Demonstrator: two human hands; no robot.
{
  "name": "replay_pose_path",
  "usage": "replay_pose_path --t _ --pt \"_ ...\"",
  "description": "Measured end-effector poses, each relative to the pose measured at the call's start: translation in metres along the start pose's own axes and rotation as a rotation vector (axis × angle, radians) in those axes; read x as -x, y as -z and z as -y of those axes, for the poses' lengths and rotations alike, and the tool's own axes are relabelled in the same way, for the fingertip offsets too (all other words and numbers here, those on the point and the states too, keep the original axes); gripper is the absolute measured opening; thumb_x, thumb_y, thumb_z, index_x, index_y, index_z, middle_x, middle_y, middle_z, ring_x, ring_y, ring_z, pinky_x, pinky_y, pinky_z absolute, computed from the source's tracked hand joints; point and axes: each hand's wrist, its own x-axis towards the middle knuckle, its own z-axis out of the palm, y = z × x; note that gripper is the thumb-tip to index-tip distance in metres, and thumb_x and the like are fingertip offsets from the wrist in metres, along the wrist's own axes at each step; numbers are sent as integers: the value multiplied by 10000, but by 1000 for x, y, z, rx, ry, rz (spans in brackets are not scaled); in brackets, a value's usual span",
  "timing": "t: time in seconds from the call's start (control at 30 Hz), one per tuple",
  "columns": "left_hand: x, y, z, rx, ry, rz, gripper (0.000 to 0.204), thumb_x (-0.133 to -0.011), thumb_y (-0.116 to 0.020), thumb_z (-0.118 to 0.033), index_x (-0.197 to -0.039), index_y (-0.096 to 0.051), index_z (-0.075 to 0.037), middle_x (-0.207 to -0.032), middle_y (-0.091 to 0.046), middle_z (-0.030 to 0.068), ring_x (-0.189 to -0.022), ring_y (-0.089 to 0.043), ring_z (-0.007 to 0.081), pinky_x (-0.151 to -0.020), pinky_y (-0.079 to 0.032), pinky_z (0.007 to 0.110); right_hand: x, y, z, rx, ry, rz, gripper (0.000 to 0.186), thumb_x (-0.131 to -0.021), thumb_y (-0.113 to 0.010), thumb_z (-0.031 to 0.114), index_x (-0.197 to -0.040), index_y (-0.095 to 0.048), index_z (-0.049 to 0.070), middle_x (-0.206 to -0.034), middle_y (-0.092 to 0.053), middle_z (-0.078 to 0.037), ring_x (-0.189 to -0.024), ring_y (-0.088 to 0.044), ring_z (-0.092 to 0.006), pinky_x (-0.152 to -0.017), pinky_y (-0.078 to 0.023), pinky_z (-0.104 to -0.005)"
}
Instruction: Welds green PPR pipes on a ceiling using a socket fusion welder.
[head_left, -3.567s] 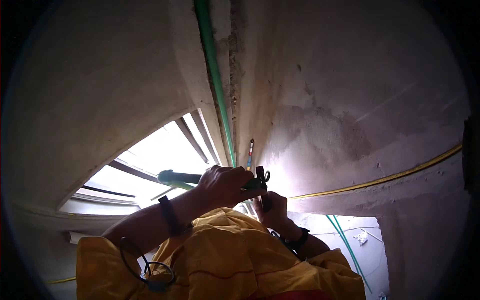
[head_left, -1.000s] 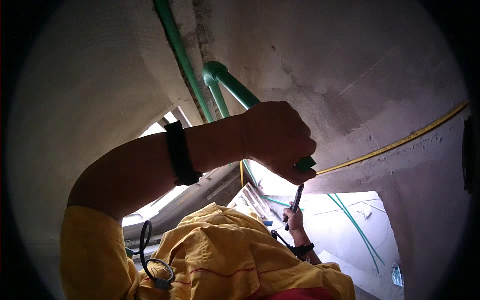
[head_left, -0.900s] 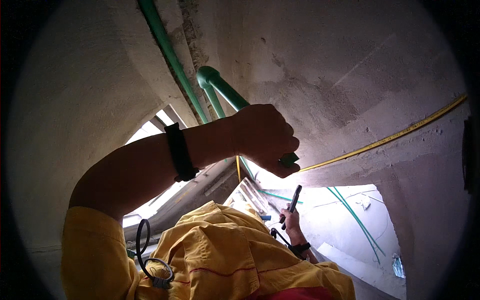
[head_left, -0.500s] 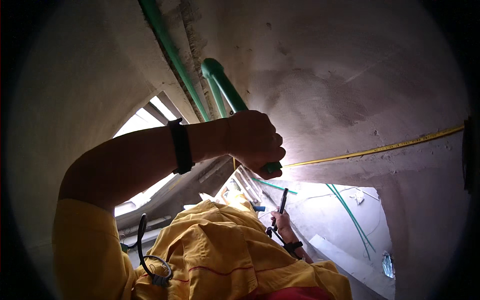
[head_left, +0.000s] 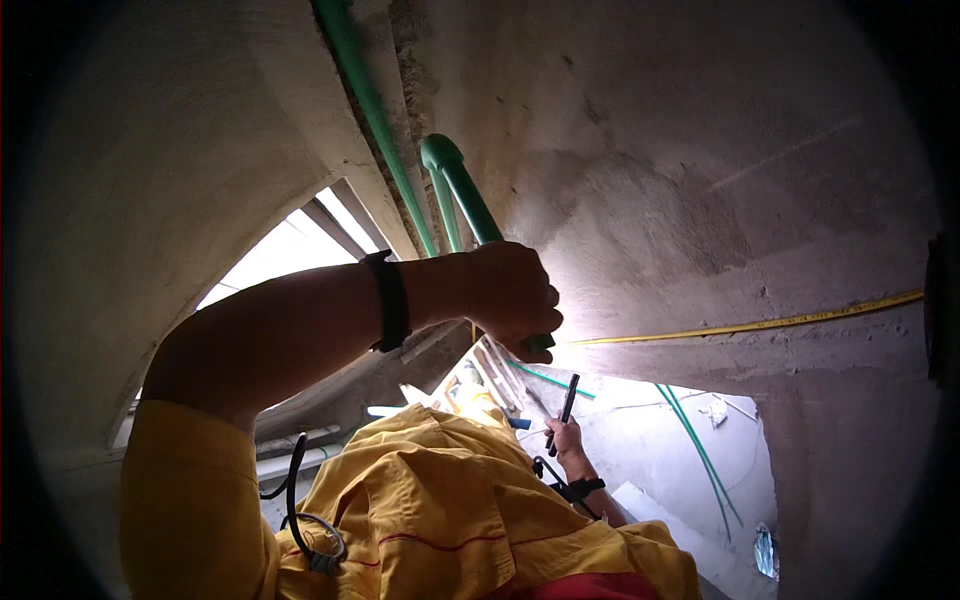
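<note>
My left hand (head_left: 515,300), at the end of a raised, bent arm, is closed around a green plastic pipe (head_left: 472,205). At the pipe's upper end is a rounded elbow fitting (head_left: 440,151), and a thinner green length runs down from it behind my wrist. Below my fingers a short green end shows. Much lower, beside my body, my right hand (head_left: 565,436) is closed on a slim black stick-like object (head_left: 570,400), held nearly upright. Its exact kind cannot be made out.
A long green pipe (head_left: 380,120) runs along a groove in the rough plastered wall (head_left: 640,190). A yellow tape measure blade (head_left: 750,328) stretches to the right. Thin green pipes (head_left: 700,455) lie on the pale floor below, with a white board nearby. Bright openings show at left.
My view has shifted slightly, so the wall and pipes sit a little lower and further right. My left hand keeps its hold on the pipe; the right still grips the black object.
</note>
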Motion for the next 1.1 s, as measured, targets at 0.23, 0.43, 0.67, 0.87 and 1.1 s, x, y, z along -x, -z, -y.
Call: replay_pose_path --t 0.23,0.43,0.67,0.87,1.1 --pt "16 -119 50 23 -28 95 190 -777 -685 -308 -797 -612 -133 -772 -632 30 -773 -660 216 -673 -540 365 9 5 -10 -24 -71 1 476 -739 -704 150 -1145 -536 -32 -702 -557 -12 -571 -533 -117 -523 -440 -260" --pt "55 -183 87 27 185 192 204 -752 -685 -197 -926 -617 -115 -934 -626 53 -951 -619 243 -838 -495 380 13 16 -28 69 -139 -16 405 -742 -701 155 -1065 -536 -26 -730 -563 -28 -593 -537 -130 -548 -450 -265" --pt "39 -200 89 -84 342 158 189 -778 -640 -127 -965 -620 -151 -1057 -615 38 -1072 -551 202 -948 -416 367 1 15 -36 61 -194 -29 231 -728 -704 165 -857 -567 31 -675 -555 -19 -590 -536 -126 -551 -444 -283" --pt "35 -189 95 -130 461 239 306 -793 -646 -103 -1088 -621 -177 -1143 -600 29 -1137 -509 190 -971 -387 362 -13 -4 -10 90 -128 60 169 -734 -690 167 -790 -565 68 -652 -542 -7 -574 -509 -118 -548 -419 -268" --pt "57 -176 77 -85 701 -272 603 -799 -575 62 -1345 -451 -163 -1340 -443 135 -1255 -419 305 -1090 -343 439 -34 -15 28 88 -102 140 419 -779 -668 141 -1128 -520 -35 -773 -575 -39 -644 -577 -134 -565 -468 -265"
